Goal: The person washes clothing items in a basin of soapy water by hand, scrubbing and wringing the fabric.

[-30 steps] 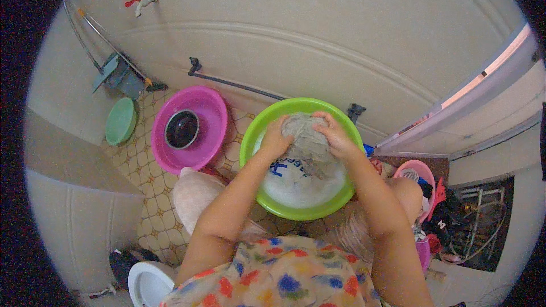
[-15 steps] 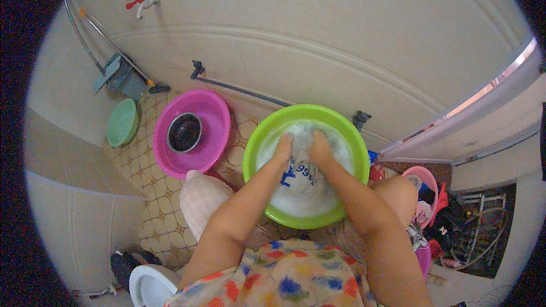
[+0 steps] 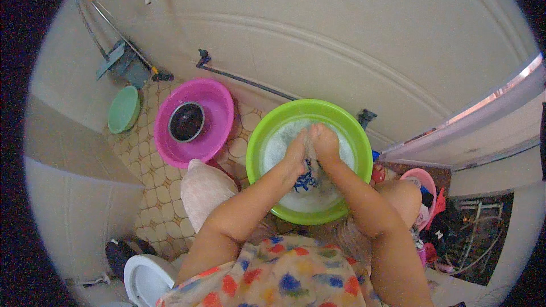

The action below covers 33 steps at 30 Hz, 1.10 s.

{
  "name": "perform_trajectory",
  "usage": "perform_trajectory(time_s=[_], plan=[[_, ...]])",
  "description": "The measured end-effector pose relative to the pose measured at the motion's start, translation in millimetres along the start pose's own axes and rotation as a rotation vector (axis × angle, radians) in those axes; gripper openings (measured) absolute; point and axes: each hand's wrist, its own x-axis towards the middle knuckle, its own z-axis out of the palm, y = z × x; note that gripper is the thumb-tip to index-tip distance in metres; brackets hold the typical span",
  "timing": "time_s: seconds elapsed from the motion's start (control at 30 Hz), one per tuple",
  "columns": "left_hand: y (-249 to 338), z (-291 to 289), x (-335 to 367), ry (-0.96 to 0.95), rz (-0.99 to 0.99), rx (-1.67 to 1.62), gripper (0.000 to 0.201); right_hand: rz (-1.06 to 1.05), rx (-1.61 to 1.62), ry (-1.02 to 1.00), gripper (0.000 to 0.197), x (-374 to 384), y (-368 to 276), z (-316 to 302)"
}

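A lime-green basin (image 3: 254, 150) stands between my knees, filled with foamy water (image 3: 276, 146). In it lies a wet, pale cloth garment (image 3: 307, 181) with dark blue print, bunched up and partly under the suds. My left hand (image 3: 296, 150) is closed on the garment near the basin's middle. Beside it, almost touching, my right hand (image 3: 325, 141) also grips the cloth, fingers curled in. Some of the fingertips are hidden by the hands and foam.
A pink basin (image 3: 224, 131) holding a round bowl (image 3: 186, 121) with dark contents stands on the left. Behind are a small green basin (image 3: 124, 110), a dustpan (image 3: 129, 68) and a wall pipe (image 3: 247, 84). At right, a pink tub (image 3: 414, 174) holds clothes. A white toilet (image 3: 147, 278) is lower left.
My hands have come closer together and now clench the garment. The cloth has bunched up, crumpling its blue print. The whole view has shifted slightly.
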Motion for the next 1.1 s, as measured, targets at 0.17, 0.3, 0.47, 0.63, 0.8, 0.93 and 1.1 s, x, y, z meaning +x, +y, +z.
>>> perform_trajectory(time_s=[0.17,0.3,0.47,0.63,0.8,0.93,1.1], plan=[[17.8,-13.8,-2.3,-0.004,-0.180,-0.222,0.040,-0.271,0.107,0.277,0.025,-29.8,-24.7,5.7],[15.1,-0.9,-15.9,-0.050,-0.120,-0.188,0.035,-0.111,0.007,0.073,0.023,-4.8,-3.0,5.6],[45.4,24.6,-37.8,0.103,-0.123,-0.084,0.033,-0.016,0.462,0.144,0.026,3.4,25.2,18.6],[14.6,-26.4,-0.7,0.199,0.213,0.260,0.022,0.129,0.516,0.198,0.029,4.2,29.5,29.2],[-19.6,-59.0,25.8,0.272,0.315,0.461,0.022,0.071,0.194,-0.094,0.030,-5.8,34.7,43.3],[-19.9,-72.1,28.2,0.308,0.134,0.207,0.027,-0.003,-0.032,-0.183,0.037,0.6,50.1,68.5],[-15.1,-36.7,12.3,0.345,0.037,0.061,0.031,0.196,0.307,0.099,0.035,-3.0,38.5,62.4]])
